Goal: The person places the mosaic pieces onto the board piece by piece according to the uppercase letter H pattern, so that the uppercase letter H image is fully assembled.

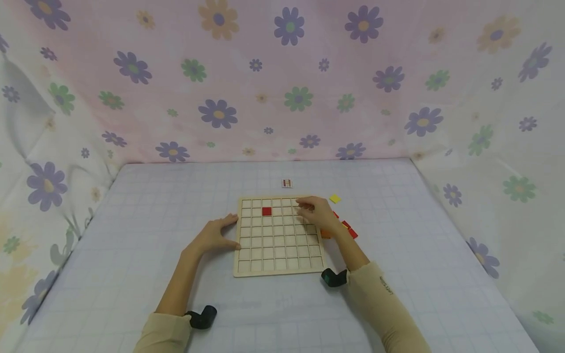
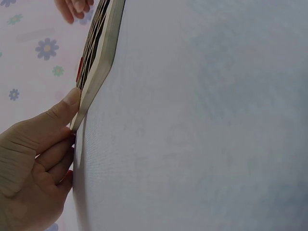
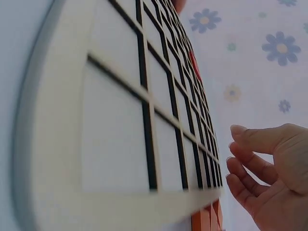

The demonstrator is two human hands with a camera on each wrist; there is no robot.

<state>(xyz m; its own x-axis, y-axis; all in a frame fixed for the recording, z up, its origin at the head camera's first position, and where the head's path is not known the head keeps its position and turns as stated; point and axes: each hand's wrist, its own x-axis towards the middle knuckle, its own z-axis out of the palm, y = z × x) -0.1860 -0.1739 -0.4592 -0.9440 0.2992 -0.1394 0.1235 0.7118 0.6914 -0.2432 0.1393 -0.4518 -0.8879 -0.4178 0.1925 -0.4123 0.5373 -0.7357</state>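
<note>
Wooden grid board [image 1: 279,236] lies flat mid-table. Left hand [image 1: 215,236] at its 9 o'clock edge, fingers straight, thumb [image 2: 67,103] pressing the rim, gripping nothing. Right hand [image 1: 319,212] over the 1 o'clock corner, fingers loosely bent; any tile in them can't be told. Red tile [image 1: 267,211] sits in a cell twd 11 o'clock. Loose tiles [image 1: 348,228] at 3 o'clock, yellow tile [image 1: 335,198] beyond. Board prob. light, stiff, slides easily; best held by edges.

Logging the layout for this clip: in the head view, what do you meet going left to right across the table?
Left hand → wooden grid board → red tile in the board → right hand → yellow tile → loose red tiles.
</note>
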